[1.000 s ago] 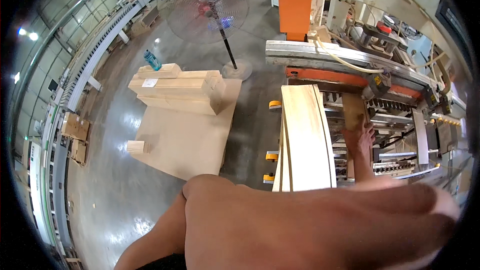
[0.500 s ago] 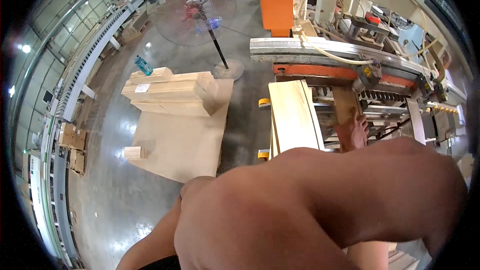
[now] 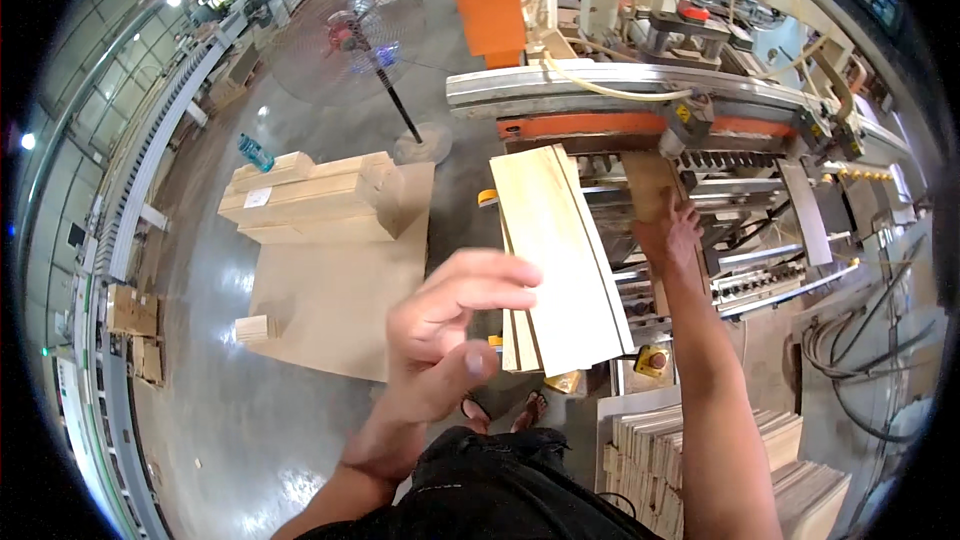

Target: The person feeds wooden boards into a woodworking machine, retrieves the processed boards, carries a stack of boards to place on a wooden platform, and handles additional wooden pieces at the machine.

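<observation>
Grey workshop floor, a machine at two o'clock, boards before both hands

Smooth concrete floor (image 3: 240,410) fills the left of my view, with twelve o'clock at the top. At eleven a caged fan (image 3: 345,35) stands on a round base, and at ten a blue bottle (image 3: 256,152) sits by stacked timber (image 3: 320,200) on a flat brown sheet (image 3: 330,290). An orange box (image 3: 487,10) stands at twelve; from one to two o'clock runs the machine's long metal beam (image 3: 580,82).

Just right of centre, toward four o'clock, I have the pale boards (image 3: 565,260), lying slightly fanned. My left grip (image 3: 450,325), at seven o'clock, has its thumb well apart from the bent fingers and nothing between them; the fingertips overlap the boards' left edge, but I can't tell whether they touch.

At three o'clock my right grip (image 3: 672,230) lies over the brown board (image 3: 648,178) on the machine, fingers partly spread. I can't tell whether it clasps the board's edge or merely rests there. More boards (image 3: 650,470) are stacked between four and five.
</observation>
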### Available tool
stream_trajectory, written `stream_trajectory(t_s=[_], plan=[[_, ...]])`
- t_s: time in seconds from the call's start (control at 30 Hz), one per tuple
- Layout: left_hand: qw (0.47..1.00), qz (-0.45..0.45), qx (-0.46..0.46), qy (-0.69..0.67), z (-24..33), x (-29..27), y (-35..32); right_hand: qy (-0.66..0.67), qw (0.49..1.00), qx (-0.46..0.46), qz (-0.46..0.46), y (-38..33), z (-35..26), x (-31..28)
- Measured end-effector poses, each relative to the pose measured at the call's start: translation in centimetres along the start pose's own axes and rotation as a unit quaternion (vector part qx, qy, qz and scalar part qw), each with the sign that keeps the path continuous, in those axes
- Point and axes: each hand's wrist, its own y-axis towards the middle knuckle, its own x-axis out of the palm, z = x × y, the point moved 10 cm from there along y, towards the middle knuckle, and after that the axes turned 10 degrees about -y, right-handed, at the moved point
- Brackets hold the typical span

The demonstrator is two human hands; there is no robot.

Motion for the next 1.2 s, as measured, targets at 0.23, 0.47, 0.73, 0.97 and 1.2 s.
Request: stream_trajectory(t_s=[0.23,0.47,0.73,0.97,1.2], plan=[[0.947,0.153,-0.193,0.204,-7.0,-7.3,-16.1,0.008,1.000,0.001,0.001,1.3,-0.6,2.0],[0.950,0.160,-0.151,0.219,-4.2,-6.1,-17.9,-0.005,0.989,-0.021,0.149,0.1,0.7,0.8],[0.947,0.175,-0.160,0.219,-5.3,-7.6,-18.6,0.657,0.728,-0.052,-0.189,-14.2,-2.2,1.5],[0.950,0.175,-0.257,0.031,-15.6,-7.2,-16.9,0.749,0.602,-0.115,-0.251,-18.5,-6.3,-4.5],[0.934,0.215,-0.271,-0.086,-18.5,-5.0,-12.6,0.807,0.513,-0.016,-0.294,-21.8,-10.2,-3.9]])
